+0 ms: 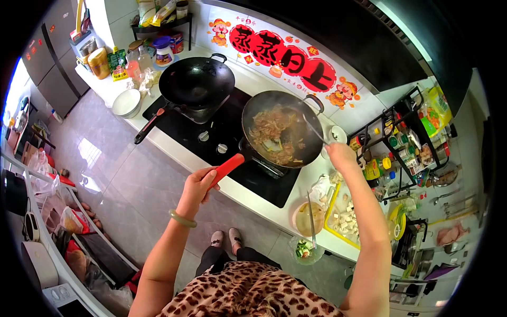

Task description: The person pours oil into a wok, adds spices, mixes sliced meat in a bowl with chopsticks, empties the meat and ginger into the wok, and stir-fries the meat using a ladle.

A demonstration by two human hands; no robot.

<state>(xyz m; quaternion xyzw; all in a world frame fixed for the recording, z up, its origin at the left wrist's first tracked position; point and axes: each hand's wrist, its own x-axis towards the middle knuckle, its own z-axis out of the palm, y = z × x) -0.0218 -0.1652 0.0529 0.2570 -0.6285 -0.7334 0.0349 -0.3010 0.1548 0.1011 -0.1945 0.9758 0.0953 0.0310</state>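
Note:
My left hand (pixel 198 186) is wrapped round the red handle (pixel 227 171) of a dark wok (pixel 251 105) on the right side of the black stove. Browned, sliced food (pixel 272 129) lies in this wok, with faint steam over it. At the wok's right rim, my right hand (pixel 340 156) grips a metal utensil (pixel 314 128) that slants up and left into the pan. The utensil's tip is hard to make out against the dark wok.
Another wok (pixel 195 84) sits on the left of the stove (pixel 179 136). A white bowl (pixel 127 102) stands at the counter's left. At right are a yellow-edged board (pixel 332 211) with white chunks, a bowl (pixel 305 219) with chopsticks, and a bottle rack (pixel 391 134).

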